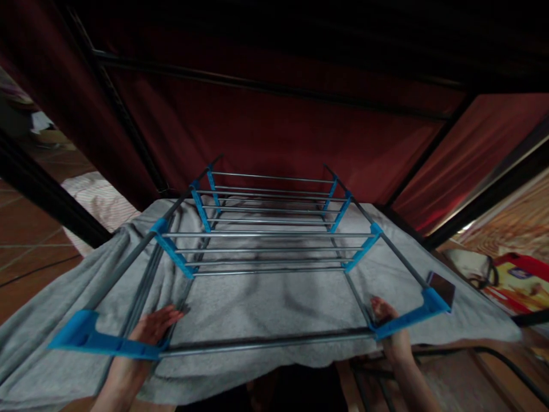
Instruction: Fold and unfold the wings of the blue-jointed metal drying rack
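A rack of grey metal tubes with blue plastic connectors, like a shoe rack (268, 250), lies on its side on a grey blanket (257, 303). My left hand (156, 323) reaches under the near left blue bracket (103, 340), palm turned up and fingers stretched beside the lower tube. At the near right blue bracket (412, 315), my right hand (383, 311) is partly covered by the plastic; its visible fingers are loosely apart next to the lower tube. Neither hand visibly grips the frame. Between the hands runs the nearest cross tube (266, 343).
Several loose grey tubes (143, 286) lie along the rack's left side. A phone (441, 289) rests on the blanket beyond the right bracket. Dark metal posts (55, 194) and red curtains (274, 126) surround the surface. A red and yellow package (523, 286) is at far right.
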### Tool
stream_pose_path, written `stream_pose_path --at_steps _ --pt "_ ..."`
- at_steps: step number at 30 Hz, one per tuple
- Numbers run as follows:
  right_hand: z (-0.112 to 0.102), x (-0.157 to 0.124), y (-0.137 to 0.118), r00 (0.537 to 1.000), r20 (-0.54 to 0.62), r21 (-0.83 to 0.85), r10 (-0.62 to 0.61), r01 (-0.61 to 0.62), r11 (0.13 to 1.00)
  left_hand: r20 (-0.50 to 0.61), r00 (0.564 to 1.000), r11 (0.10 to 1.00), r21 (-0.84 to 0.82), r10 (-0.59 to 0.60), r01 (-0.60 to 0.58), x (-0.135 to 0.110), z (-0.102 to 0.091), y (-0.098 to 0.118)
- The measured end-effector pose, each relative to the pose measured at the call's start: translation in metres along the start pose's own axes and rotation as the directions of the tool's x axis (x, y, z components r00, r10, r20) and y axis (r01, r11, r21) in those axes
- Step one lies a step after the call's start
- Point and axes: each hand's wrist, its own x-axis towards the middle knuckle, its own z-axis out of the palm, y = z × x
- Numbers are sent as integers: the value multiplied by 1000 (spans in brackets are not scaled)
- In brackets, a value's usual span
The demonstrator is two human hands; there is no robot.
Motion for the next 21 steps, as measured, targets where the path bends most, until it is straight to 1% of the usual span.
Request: stream_pose_path --at_steps 4,7,12,15,18,21 --pt "11 -8 -8 995 62 20 80 -81 996 43 999 999 -31 12 -11 -1 3 1" --pt "14 -8 -9 990 65 37 126 -128 991 75 997 999 -27 30 -28 -1 6 -1" --pt "13 -5 -8 988 76 20 132 -134 991 89 996 999 -38 30 -27 -6 13 -1" --pt "12 -5 -7 988 82 32 129 -132 991 76 996 998 -37 44 -41 -6 15 -2" --pt "11 -5 -7 987 95 44 127 -132 990 65 996 997 -37 64 -62 -3 14 -5" --pt "12 -4 -6 988 83 59 127 -132 990 84 993 996 -37 82 -79 -2 12 -7"
